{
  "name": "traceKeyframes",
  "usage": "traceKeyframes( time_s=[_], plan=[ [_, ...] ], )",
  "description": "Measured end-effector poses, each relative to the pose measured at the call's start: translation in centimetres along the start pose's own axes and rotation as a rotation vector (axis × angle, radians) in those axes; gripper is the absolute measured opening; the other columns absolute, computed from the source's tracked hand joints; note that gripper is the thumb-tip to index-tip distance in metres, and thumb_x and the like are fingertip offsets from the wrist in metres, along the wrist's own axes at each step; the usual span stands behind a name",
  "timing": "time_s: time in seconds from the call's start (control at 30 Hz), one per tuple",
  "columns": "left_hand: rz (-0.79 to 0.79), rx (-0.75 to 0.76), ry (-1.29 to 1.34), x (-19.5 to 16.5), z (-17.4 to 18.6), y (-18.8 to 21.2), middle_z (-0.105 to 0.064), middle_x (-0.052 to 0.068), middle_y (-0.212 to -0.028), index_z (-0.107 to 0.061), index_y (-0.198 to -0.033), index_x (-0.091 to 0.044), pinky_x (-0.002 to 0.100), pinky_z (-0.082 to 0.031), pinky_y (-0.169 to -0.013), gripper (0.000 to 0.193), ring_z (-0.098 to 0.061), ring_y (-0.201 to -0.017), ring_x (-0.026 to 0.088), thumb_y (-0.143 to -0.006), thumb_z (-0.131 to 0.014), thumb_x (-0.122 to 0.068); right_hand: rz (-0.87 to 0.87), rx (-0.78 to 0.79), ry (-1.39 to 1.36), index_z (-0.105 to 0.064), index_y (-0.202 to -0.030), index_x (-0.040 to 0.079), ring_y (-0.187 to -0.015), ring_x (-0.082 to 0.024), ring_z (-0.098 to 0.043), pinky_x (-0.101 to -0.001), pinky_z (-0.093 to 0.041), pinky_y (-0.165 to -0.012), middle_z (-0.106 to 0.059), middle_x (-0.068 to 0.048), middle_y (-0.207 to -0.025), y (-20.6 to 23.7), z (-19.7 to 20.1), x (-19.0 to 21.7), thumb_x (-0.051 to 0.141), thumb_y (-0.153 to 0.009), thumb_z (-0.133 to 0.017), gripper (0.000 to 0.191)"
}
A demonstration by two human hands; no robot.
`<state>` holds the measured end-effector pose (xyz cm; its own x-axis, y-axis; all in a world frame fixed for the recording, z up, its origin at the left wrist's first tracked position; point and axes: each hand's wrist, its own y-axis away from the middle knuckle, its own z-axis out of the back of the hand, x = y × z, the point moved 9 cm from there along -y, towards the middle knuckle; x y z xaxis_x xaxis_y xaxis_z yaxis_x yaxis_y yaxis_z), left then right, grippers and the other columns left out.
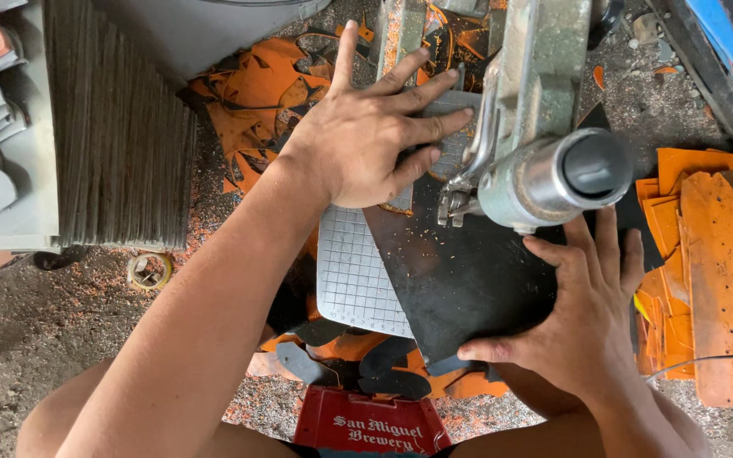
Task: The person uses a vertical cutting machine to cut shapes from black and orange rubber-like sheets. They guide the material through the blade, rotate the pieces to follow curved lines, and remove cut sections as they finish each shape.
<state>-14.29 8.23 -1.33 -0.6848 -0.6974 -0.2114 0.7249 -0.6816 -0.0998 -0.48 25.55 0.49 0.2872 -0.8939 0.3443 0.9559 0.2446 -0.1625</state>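
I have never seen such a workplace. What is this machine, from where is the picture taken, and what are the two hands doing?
The picture comes from a camera on the person's head, looking down. The grey-green metal machine stands over a grey gridded plate. On the plate lies a black sheet. The left hand presses flat on the sheet near the machine's head; the right hand holds the sheet's near edge. Neither hand grips a tool. Orange scraps and stacked orange sheets lie around, and a red crate sits below.

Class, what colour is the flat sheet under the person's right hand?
The sheet is black, dusted with orange specks; the head view shows it best.
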Motion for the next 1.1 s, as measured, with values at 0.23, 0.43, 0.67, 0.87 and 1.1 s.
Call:
traceKeyframes(
  time_s=[0.23, 0.43, 0.67, 0.87, 1.1],
  plan=[
    [-0.006, -0.003, -0.001, 0.4, -0.1, -0.7, -0.04, -0.004, -0.16, -0.054, -0.144, -0.043, 0.071, 0.007, -0.117, 0.043, -0.025, -0.152, 0.024, -0.103, -0.042, -0.045, -0.052, 0.018, 0.029, -0.049, -0.123, 0.007, -0.153, -0.053, -0.019, -0.0761, -0.01, -0.117, -0.038, -0.027, -0.155, -0.2, -0.4, -0.5, 0.078, -0.029, -0.084, 0.123],
    [-0.008, 0.008, -0.001, 0.8, -0.1, -1.5, -0.04, -0.002, -0.16, -0.051, -0.146, -0.044, 0.071, 0.008, -0.117, 0.044, -0.023, -0.152, 0.026, -0.103, -0.043, -0.047, -0.056, 0.013, 0.047, -0.049, -0.123, 0.006, -0.152, -0.053, -0.022, -0.076, -0.011, -0.116, -0.042, -0.026, -0.151, -0.4, -0.5, -0.5, 0.079, -0.031, -0.083, 0.122],
    [0.028, 0.025, -0.062, 1.7, -0.3, -2.2, -0.037, 0.001, -0.16, -0.046, -0.148, -0.043, 0.072, 0.01, -0.113, 0.051, -0.022, -0.151, 0.026, -0.098, -0.045, -0.052, 0.054, 0.013, 0.047, -0.054, -0.128, 0.001, -0.151, -0.053, -0.022, -0.0744, -0.015, -0.114, -0.043, -0.026, -0.152, -0.9, 0.5, 0.5, 0.08, -0.049, -0.078, 0.114],
    [0.154, -0.218, -0.058, 1.2, 3.7, -2.1, -0.04, 0.018, -0.159, -0.048, -0.151, -0.017, 0.076, 0.001, -0.112, 0.067, -0.03, -0.148, 0.036, -0.095, -0.055, -0.053, 0.217, -0.035, 0.03, -0.064, -0.134, 0.001, -0.144, -0.049, -0.036, -0.0567, -0.032, -0.115, -0.056, -0.022, -0.146, -5.8, 3.3, -2.2, 0.05, -0.072, -0.082, 0.081],
    [0.586, -0.222, 0.128, -5.6, 1.6, 8.9, -0.032, 0.03, -0.159, -0.037, -0.151, 0.004, 0.074, -0.012, -0.11, 0.075, -0.027, -0.149, 0.047, -0.098, -0.053, -0.046, 0.255, -0.125, -0.147, -0.07, -0.117, 0.005, -0.128, -0.034, -0.06, -0.0439, -0.051, -0.109, -0.059, -0.014, -0.136, -4.7, 3.2, -4.0, 0.035, -0.07, -0.093, 0.06]
  ],
)
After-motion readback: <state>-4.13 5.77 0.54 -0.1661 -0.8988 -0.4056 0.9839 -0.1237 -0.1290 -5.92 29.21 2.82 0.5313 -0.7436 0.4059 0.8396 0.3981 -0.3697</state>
